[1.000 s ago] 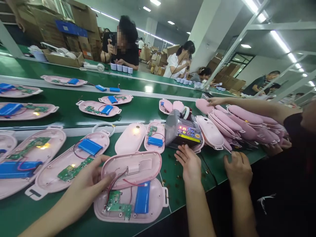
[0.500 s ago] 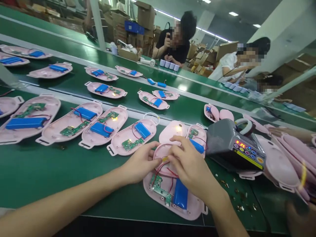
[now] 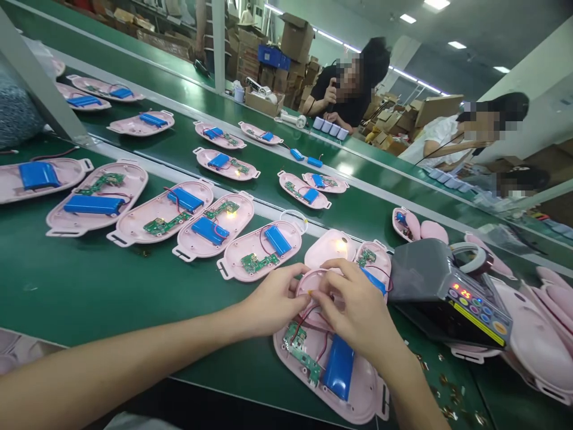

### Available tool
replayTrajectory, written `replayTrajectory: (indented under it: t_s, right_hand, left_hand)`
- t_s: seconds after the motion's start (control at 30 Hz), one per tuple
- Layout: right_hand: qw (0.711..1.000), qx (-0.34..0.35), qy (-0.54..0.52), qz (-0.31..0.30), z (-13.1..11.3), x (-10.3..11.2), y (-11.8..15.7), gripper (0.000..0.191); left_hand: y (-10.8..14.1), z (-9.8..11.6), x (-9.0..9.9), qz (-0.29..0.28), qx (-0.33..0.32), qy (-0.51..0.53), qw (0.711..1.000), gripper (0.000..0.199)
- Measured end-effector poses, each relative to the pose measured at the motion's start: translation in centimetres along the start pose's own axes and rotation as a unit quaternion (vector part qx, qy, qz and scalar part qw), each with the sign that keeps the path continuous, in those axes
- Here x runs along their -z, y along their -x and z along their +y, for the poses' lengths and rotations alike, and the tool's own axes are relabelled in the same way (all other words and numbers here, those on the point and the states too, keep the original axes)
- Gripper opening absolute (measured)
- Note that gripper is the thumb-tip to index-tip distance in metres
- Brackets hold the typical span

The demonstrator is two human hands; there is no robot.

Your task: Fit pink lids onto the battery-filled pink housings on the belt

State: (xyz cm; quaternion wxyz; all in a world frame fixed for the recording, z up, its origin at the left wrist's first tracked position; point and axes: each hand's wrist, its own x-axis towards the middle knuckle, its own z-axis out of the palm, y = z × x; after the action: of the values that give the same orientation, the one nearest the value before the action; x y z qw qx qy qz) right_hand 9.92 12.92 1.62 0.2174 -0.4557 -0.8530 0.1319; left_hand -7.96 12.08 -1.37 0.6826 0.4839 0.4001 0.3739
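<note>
My left hand (image 3: pixel 273 301) is closed on the left rim of a small pink plastic cover (image 3: pixel 313 279), thumb on its inner face. My right hand (image 3: pixel 358 304) reaches over the same cover, its fingers pinched at a bit of yellow tape (image 3: pixel 310 292), mostly hidden by the fingertips. Dark and red wires run from the cover to a green circuit board (image 3: pixel 308 361). This board and a blue battery pack (image 3: pixel 339 367) lie in an open pink shell (image 3: pixel 356 409) beneath my hands.
A grey tape dispenser (image 3: pixel 423 275) with a lit display stands to the right, tape scraps (image 3: pixel 452 391) before it. Open pink shells (image 3: pixel 226 272) with boards and batteries line the green bench. Stacked pink shells (image 3: pixel 537 334) lie far right. Two people work across the belt.
The view has swung left, so the bench things sit farther right in it. Less yellow tape shows between my fingers. Both hands stay at the pink cover.
</note>
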Motion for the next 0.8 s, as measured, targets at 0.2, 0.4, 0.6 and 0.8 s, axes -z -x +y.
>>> replayTrajectory:
  t_s: [0.2, 0.4, 0.6, 0.8]
  right_hand:
    - [0.995, -0.035, -0.071, -0.061, -0.3, 2.1, 0.3, 0.024]
    - [0.999, -0.001, 0.02, -0.047, -0.3, 0.6, -0.6, 0.021]
    - [0.991, -0.12, -0.017, 0.052, 0.4, 0.0, -0.8, 0.021]
    - [0.983, -0.174, -0.057, 0.008, 0.0, 1.3, -1.0, 0.015]
  left_hand:
    - [0.0, 0.1, -0.1, 0.016, 0.01, -0.017, 1.0, 0.023]
    - [0.0, 0.1, 0.0, 0.013, -0.013, -0.035, 0.999, 0.024]
    - [0.2, -0.2, 0.6, 0.001, -0.008, -0.063, 0.998, 0.018]
    - [0.7, 0.6, 0.2, 0.025, -0.051, -0.143, 0.988, 0.022]
